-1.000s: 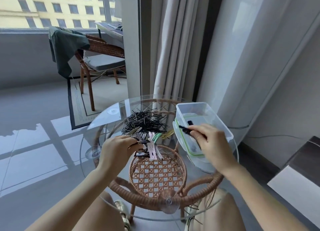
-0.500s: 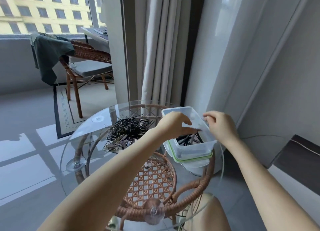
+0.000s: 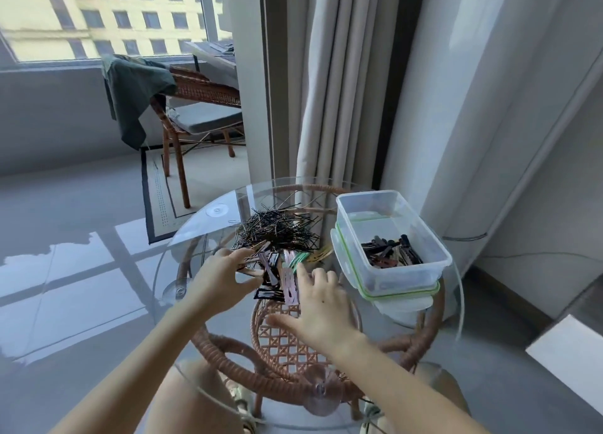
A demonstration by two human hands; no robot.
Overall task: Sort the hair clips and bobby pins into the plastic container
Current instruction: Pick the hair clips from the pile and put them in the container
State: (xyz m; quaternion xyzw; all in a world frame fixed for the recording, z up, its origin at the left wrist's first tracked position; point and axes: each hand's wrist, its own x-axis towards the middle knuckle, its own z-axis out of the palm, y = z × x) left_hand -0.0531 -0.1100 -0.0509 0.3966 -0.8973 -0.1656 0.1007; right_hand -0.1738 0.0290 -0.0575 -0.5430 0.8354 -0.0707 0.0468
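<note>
Left hand (image 3: 225,278) pinches hair clips (image 3: 290,283) at bench (image 3: 195,238) centre, apparently gathering a batch | right hand (image 3: 321,306) released, fingers spread beside them | bobby pins (image 3: 277,231), 12 o'clock | plastic container (image 3: 408,278), 2 o'clock, within reach

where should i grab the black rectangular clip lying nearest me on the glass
Probably pinch the black rectangular clip across its narrow width, coming from above on the near side. It lies flat on the glass table, long side crosswise, near edge free; the pink clip sits at its right end.
</note>
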